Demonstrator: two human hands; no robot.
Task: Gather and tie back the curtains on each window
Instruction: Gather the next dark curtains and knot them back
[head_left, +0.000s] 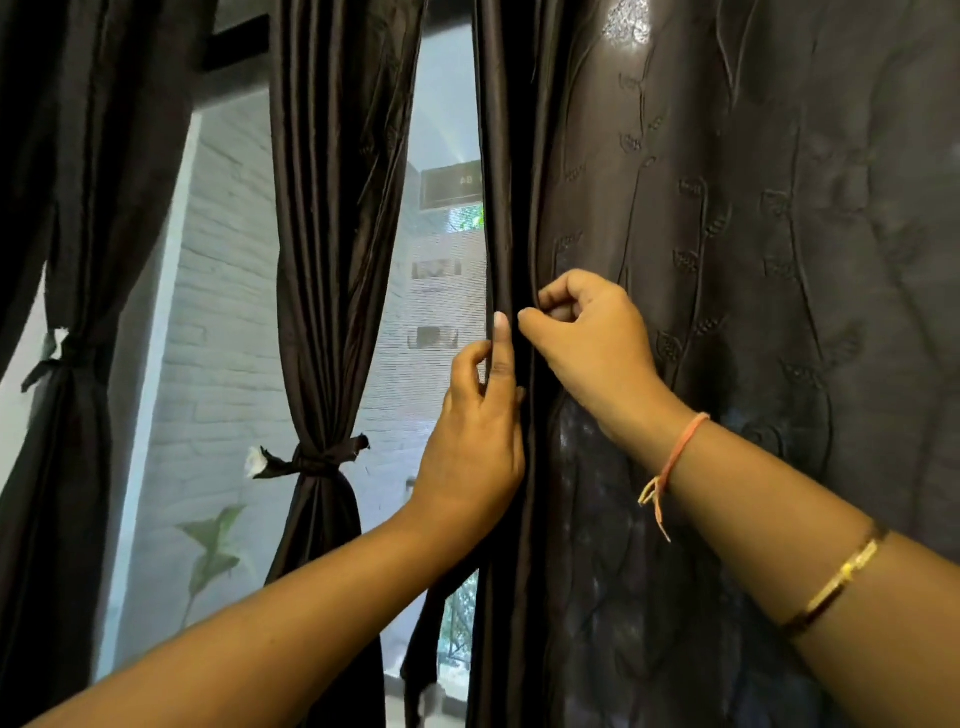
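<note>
A wide dark brown embroidered curtain (753, 260) hangs loose over the right half of the view. My left hand (475, 436) grips its left edge, thumb in front and index finger pointing up along the hem. Just above and to the right, my right hand (592, 343) pinches a fold of the same curtain with curled fingers. In the middle hangs a dark curtain (332, 208), gathered and bound by a knotted tie (317, 460). A third dark curtain (78, 234) at the far left is also tied, with a band (57, 353).
Behind the curtains is a window with a mesh screen (436, 312), a white brick wall (218, 312) outside and green leaves (213, 545) low down. A dark window frame bar (234, 44) crosses the top left.
</note>
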